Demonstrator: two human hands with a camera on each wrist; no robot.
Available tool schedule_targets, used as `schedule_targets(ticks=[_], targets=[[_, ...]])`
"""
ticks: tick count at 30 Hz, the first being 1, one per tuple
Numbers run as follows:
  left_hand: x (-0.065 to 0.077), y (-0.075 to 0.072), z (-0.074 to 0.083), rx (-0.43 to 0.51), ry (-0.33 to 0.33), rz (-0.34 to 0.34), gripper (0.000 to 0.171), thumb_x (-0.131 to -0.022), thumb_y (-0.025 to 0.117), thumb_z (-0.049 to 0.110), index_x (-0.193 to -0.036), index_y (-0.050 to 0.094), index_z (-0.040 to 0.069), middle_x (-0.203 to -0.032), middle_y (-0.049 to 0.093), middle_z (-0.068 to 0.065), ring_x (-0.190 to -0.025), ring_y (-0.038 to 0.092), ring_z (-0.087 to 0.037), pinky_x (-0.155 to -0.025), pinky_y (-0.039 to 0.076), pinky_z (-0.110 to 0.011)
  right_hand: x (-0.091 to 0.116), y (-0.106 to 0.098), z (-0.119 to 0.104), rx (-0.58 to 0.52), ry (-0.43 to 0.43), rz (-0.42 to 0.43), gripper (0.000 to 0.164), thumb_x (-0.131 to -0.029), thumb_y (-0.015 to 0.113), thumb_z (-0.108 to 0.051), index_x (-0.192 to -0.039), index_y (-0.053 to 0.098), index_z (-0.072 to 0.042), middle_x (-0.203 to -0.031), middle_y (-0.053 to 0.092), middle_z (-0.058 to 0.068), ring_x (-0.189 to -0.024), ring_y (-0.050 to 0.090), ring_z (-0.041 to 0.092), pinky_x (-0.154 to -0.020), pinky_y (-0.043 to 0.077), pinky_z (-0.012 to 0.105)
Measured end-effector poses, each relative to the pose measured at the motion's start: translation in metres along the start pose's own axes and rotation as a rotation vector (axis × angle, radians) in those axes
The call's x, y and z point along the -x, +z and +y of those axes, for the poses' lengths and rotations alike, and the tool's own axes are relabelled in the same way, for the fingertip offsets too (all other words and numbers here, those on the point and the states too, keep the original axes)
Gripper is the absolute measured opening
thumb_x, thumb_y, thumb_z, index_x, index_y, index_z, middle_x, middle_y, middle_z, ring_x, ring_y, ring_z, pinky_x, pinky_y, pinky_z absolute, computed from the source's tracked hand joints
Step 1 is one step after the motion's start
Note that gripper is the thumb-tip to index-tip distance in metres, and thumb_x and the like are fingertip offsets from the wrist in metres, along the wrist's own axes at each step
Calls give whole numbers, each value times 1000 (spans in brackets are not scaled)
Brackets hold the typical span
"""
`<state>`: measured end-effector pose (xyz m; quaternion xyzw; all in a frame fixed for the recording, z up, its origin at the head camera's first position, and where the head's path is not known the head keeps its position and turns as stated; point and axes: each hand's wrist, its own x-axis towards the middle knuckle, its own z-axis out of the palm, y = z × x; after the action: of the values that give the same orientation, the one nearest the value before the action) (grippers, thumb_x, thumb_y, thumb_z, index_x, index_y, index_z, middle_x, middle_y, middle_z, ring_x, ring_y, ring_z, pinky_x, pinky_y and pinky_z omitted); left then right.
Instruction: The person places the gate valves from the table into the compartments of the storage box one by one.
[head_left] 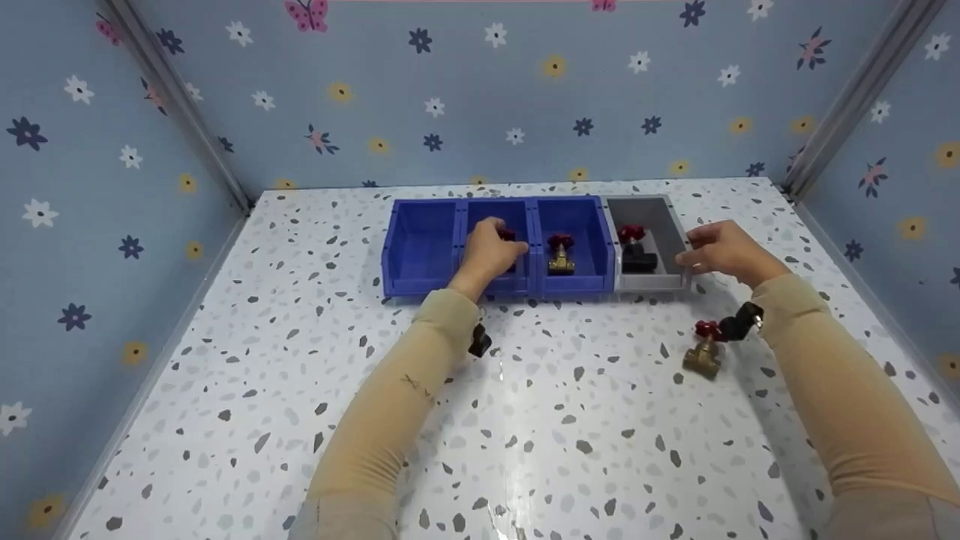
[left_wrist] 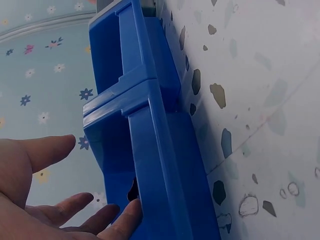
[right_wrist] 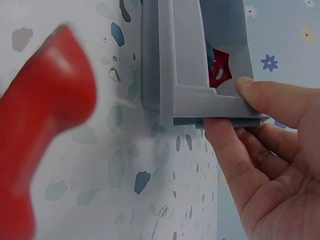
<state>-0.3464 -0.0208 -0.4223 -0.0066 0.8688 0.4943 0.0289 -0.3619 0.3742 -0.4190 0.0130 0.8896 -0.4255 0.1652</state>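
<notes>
My left hand point(head_left: 490, 251) reaches over the second blue bin point(head_left: 495, 286), thumb apart from the fingers. In the left wrist view, its fingertips are at that bin's rim, near a small dark part point(left_wrist: 132, 190) inside. A red handwheel point(head_left: 508, 235) shows behind the hand. My right hand point(head_left: 729, 251) grips the side wall of the grey bin point(head_left: 652, 283), thumb on the rim and fingers outside. This bin holds a black valve point(head_left: 638, 259) with a red handwheel. A brass valve point(head_left: 561, 261) with a red handwheel stands in the third blue bin point(head_left: 574, 286).
The leftmost blue bin point(head_left: 421, 247) adjoins the row. On the speckled table point(head_left: 555, 420), another brass valve point(head_left: 703, 358) and a black part point(head_left: 739, 322) lie by my right sleeve. A small black piece point(head_left: 480, 341) lies beside my left sleeve. Flowered walls point(head_left: 465, 90) enclose the table.
</notes>
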Motion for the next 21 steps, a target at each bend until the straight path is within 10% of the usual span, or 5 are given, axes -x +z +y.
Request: schedule_targets(ticks=[21], targets=[[9, -11, 2, 79, 26, -54, 66, -102, 75, 17, -158, 46, -4, -154, 58, -25, -120, 73, -31, -109, 57, -45, 1, 0, 1, 19, -11, -2, 68, -104, 72, -11, -159, 41, 14, -149, 54, 31, -105, 67, 9, -88, 63, 21]])
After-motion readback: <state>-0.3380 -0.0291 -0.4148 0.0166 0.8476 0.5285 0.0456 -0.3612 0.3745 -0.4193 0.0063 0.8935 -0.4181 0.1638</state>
